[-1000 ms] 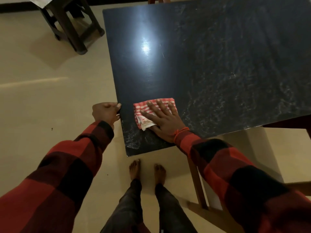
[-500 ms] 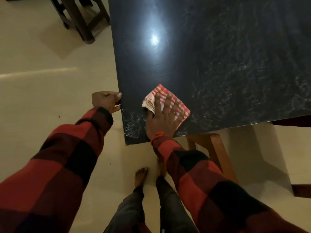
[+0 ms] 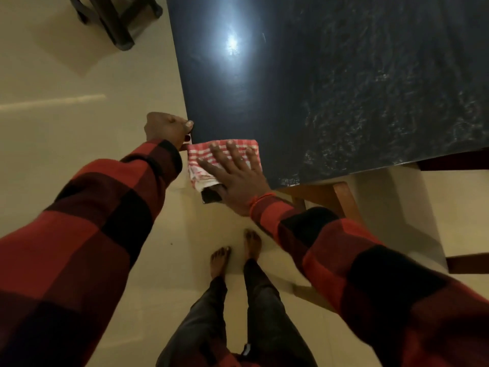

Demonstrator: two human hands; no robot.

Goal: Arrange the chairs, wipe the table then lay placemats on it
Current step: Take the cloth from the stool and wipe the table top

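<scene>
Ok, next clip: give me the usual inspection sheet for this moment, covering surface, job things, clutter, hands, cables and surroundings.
Surface: dark table, glossy, with a lamp glare and pale streaks toward its right side.
Job's things: red-and-white checked cloth folded at the table's near left corner, partly over the edge; no placemats seen.
Clutter: nothing seen on the tabletop.
Hands: right hand flat on the cloth, fingers spread; left hand has a curled grip on the table's left edge.
Cables: nothing seen.
Surroundings: pale floor; dark wooden stool at upper left; brown chair partly under the table at right; the person's bare feet below.
</scene>
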